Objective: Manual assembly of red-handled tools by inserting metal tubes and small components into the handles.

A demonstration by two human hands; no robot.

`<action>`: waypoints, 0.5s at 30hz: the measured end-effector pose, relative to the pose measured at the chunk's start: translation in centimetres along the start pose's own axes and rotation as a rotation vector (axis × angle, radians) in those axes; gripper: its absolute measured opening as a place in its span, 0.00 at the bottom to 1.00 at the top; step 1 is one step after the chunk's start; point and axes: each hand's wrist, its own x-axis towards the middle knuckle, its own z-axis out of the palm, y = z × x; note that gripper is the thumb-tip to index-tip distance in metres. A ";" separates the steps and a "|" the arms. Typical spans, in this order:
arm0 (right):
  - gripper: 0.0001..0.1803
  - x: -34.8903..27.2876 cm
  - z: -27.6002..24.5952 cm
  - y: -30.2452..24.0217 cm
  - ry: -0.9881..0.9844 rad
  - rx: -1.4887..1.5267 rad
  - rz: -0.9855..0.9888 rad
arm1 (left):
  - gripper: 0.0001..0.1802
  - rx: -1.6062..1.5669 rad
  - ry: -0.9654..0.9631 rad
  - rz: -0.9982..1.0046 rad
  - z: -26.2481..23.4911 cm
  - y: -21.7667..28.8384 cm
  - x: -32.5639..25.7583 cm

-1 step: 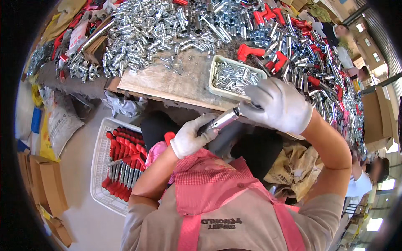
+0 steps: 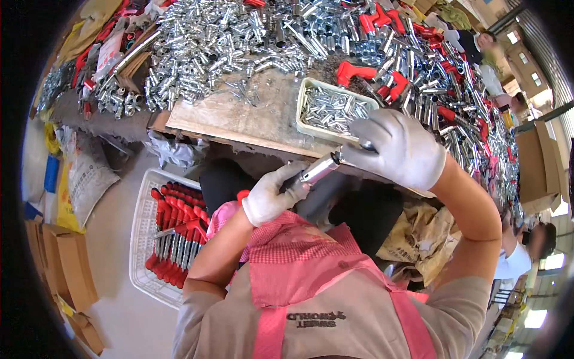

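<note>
My left hand (image 2: 275,194), in a white glove, is closed around a shiny metal tube (image 2: 319,170) held slanting up to the right. A red end (image 2: 242,195) shows behind that hand; whether it joins the tube is hidden. My right hand (image 2: 397,146), also gloved, is at the tube's upper end with its fingers curled. Between its fingers a small rounded metal piece (image 2: 366,145) shows; the rest of it is covered. Just beyond the right hand, a pale tray (image 2: 304,127) of small metal pins (image 2: 335,109) stands on the table edge.
Heaps of metal fittings (image 2: 206,51) and red-handled parts (image 2: 354,73) cover the table around a bare wooden board (image 2: 239,122). Low at my left is a white basket (image 2: 139,239) of red-handled tools (image 2: 179,230). Cardboard boxes (image 2: 70,263) stand farther left. Other people are at the right.
The small metal piece between my right fingers now catches the light; before, that gap looked dark. The tube and both hands stay almost in place.
</note>
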 end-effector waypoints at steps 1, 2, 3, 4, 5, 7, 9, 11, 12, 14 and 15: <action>0.17 -0.5 -0.1 0.0 0.028 0.042 0.049 | 0.20 0.000 -0.011 0.000 0.1 0.1 0.1; 0.19 -0.9 -0.3 -0.1 0.057 0.083 0.097 | 0.20 -0.124 -0.063 0.004 0.2 0.3 0.1; 0.18 -1.2 -0.3 -0.1 0.056 0.103 0.127 | 0.20 -0.248 -0.109 0.005 0.3 0.4 0.1; 0.18 -1.6 -0.2 -0.2 0.055 0.104 0.131 | 0.21 -0.277 -0.124 -0.017 0.5 0.4 0.0; 0.18 -1.9 0.1 -0.4 0.060 0.155 0.175 | 0.21 -0.276 -0.127 -0.018 0.5 0.4 0.0; 0.16 -2.4 0.2 -0.5 0.042 0.260 0.242 | 0.21 -0.233 -0.174 -0.018 0.5 0.4 0.2; 0.16 -3.0 0.2 -0.7 0.029 0.282 0.264 | 0.21 -0.201 -0.172 -0.021 0.7 0.5 0.1; 0.16 -3.4 0.4 -1.0 0.015 0.304 0.285 | 0.21 -0.170 -0.167 -0.024 0.9 0.6 0.1; 0.16 -3.5 0.7 -1.0 0.021 0.356 0.260 | 0.21 -0.112 -0.175 -0.034 0.9 0.9 0.1; 0.17 -3.8 1.1 -0.9 0.017 0.434 0.214 | 0.20 -0.053 -0.183 -0.044 1.1 0.8 0.2; 0.17 -3.8 1.0 -0.9 0.017 0.434 0.216 | 0.20 0.083 -0.119 0.119 1.5 0.3 0.3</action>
